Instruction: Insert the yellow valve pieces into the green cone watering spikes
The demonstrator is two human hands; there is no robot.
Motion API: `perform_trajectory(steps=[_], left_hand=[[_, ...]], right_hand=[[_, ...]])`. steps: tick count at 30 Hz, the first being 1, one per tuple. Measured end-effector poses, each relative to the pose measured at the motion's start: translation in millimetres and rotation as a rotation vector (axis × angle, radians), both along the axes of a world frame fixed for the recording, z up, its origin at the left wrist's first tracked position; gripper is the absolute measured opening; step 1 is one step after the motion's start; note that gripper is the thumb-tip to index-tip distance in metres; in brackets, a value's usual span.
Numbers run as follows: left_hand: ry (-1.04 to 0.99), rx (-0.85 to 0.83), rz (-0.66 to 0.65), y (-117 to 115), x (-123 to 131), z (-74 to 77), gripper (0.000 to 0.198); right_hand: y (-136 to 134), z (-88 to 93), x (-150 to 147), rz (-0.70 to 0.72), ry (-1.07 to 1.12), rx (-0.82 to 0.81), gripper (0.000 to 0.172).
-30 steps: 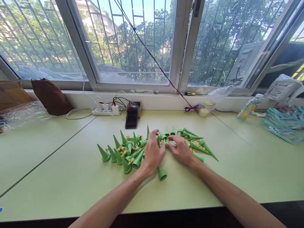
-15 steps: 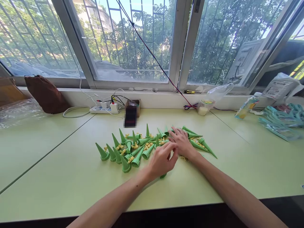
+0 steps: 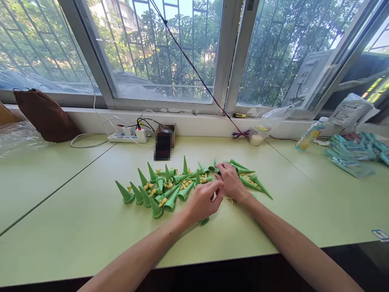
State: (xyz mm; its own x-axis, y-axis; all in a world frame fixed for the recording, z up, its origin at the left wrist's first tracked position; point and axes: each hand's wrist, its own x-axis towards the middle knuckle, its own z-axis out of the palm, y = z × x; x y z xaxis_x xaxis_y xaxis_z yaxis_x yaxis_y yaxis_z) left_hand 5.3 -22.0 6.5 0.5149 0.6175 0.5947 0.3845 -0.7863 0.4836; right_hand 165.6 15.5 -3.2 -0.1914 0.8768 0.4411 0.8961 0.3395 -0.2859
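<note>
The left hand (image 3: 203,201) is curled, its thumb and forefinger bent toward each other; from where I stand, I cannot tell whether anything is pinched between them. The right hand (image 3: 232,183) reaches in just beside it, fingers angled down among green plastic cones (image 3: 125,195); what it grips, if anything, is hidden from me. Picture a clock with the hands at its centre and the person at six.

The cones lie on a pale green table (image 3: 75,243), spread from nine o'clock across to three. At nine, several stand upright, tips up; others lie on their sides, their hollow ends showing. At three, a few lie flat, pointing outward. Small yellow pieces (image 3: 163,202) are scattered between them. One cone (image 3: 204,222), mostly covered by the left hand, shows its round end at seven.

Farther off, a brown bag (image 3: 45,115) leans at ten, near a white power strip (image 3: 127,138) with plugs and cables. A clear bag around a jar (image 3: 255,139) sits at one, and a bottle (image 3: 311,134) tilts at two. Barred windows (image 3: 170,52) fill twelve.
</note>
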Motion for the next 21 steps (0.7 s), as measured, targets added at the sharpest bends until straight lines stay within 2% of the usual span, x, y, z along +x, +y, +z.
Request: perform_trajectory(steps=[7,15,18,21], left_hand=[[0.019,-0.003,0.009,1.6,-0.1,0.0,0.02],[0.009,0.004,0.004,3.8,-0.6,-1.9,0.018],[-0.027,-0.005,0.03,4.3,0.0,0.7,0.016],[-0.109,-0.018,0.072,4.9,1.1,4.1,0.015]], right_hand=[[-1.7,2.9,1.5,-0.059,0.012,-0.016,0.031],[-5.4,6.8,-0.1,-0.063,0.039,-0.029,0.028],[-5.4,6.2,-1.0,-0.046,0.109,0.018,0.026],[-5.8,5.8,-2.5,-0.011,0.221,0.145,0.026]])
